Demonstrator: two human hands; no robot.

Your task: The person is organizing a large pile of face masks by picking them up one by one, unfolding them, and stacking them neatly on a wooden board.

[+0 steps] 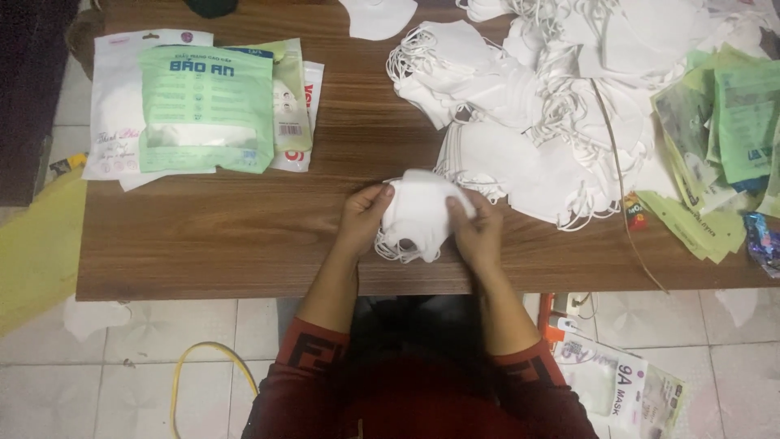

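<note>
A small stack of white face masks (pixel 418 213) with loose ear loops rests near the front edge of the wooden table (pixel 227 236). My left hand (pixel 363 218) grips its left side. My right hand (pixel 478 230) holds its right side, thumb on top. Both hands close around the stack. Just behind it spreads a large heap of white masks (pixel 528 97), reaching to the table's far right.
A pile of green and white flat mask packets (pixel 203 106) lies at the back left. More green packets (pixel 723 138) lie at the right edge. On the tiled floor are a yellow cable (pixel 191 366) and some packets (pixel 617 382).
</note>
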